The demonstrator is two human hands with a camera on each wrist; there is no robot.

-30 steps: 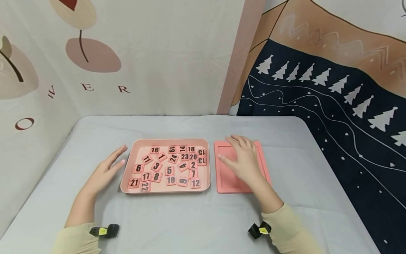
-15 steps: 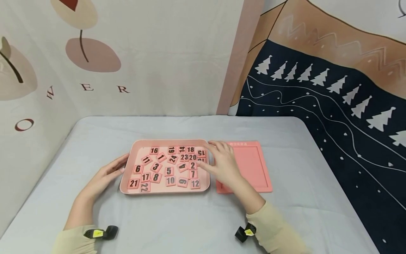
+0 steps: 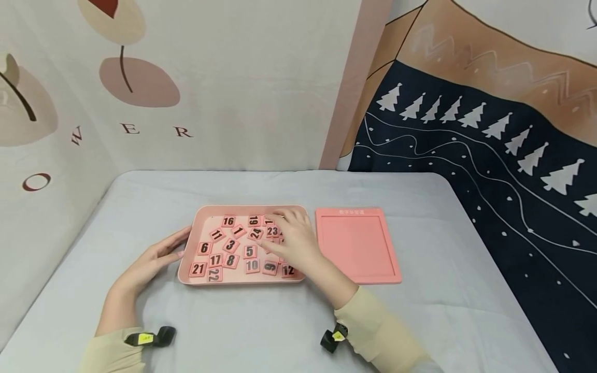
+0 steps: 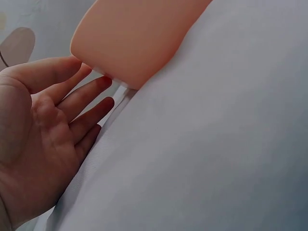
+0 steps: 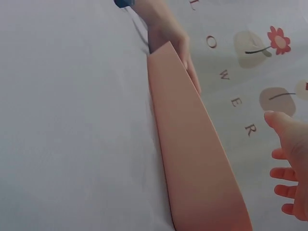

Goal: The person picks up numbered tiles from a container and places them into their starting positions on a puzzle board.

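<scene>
A pink tray (image 3: 186,272) holds several square number tiles, scattered with their figures up at various angles. My left hand (image 3: 151,264) is at its left end; in the left wrist view the thumb of that hand (image 4: 45,120) meets the tray wall (image 4: 130,38), the other fingers extended and spread. Over the tray's right part hovers my right hand (image 3: 298,241), fingers loosely spread above the tiles near the 24 tile (image 3: 255,233) and the 23 tile (image 3: 272,231). It hides several tiles there. Nothing shows between the fingers of the right hand (image 5: 296,163) in the right wrist view.
Right of the tray lies a flat pink frame (image 3: 359,246) with a recessed middle and a raised rim. Both rest on a table with a pale cloth (image 3: 233,326). Printed curtains (image 3: 252,88) stand behind the table's far edge.
My right hand has moved left from above the pink frame to above the tiles. My left hand has come in to the tray's left end. The tiles look unmoved.
</scene>
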